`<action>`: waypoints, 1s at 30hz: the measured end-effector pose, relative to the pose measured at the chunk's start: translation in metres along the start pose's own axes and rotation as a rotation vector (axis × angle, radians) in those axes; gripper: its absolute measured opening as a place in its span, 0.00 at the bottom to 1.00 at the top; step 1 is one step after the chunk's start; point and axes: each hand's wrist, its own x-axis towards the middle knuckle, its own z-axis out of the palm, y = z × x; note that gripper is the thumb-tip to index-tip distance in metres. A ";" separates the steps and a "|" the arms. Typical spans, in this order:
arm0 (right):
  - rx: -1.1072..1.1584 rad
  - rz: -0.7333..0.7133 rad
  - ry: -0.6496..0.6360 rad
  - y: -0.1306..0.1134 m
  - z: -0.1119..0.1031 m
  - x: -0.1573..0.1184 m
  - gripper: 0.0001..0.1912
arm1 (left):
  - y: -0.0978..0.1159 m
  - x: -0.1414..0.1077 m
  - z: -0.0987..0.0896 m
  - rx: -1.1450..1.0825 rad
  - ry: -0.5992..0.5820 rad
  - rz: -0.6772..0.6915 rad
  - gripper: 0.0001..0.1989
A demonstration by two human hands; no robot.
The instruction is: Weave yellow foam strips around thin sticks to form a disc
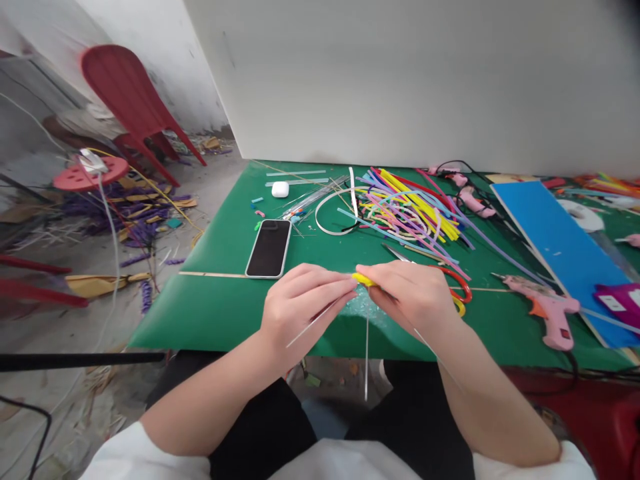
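Just below the middle of the frame, the left hand (303,303) and right hand (420,290) pinch a small yellow piece (364,279) between their fingertips, a thin wire (367,353) hanging beneath it. Scissors (460,277) lie partly hidden behind the right hand; a phone (269,250) rests left of centre on the green table (210,310).

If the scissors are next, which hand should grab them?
Probably the right hand: the scissors lie partly behind it, handles poking out on its outer side. The left hand is farther away, and could maybe hold the yellow piece.
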 end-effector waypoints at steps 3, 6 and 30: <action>0.013 0.013 0.012 -0.002 0.000 -0.001 0.13 | 0.002 0.000 0.000 0.045 -0.003 0.023 0.08; 0.023 0.045 0.016 -0.003 0.001 -0.001 0.13 | 0.001 -0.003 0.001 0.057 -0.008 0.054 0.08; -0.010 0.024 -0.077 -0.010 -0.001 0.004 0.10 | -0.004 -0.005 0.005 0.032 -0.095 0.007 0.07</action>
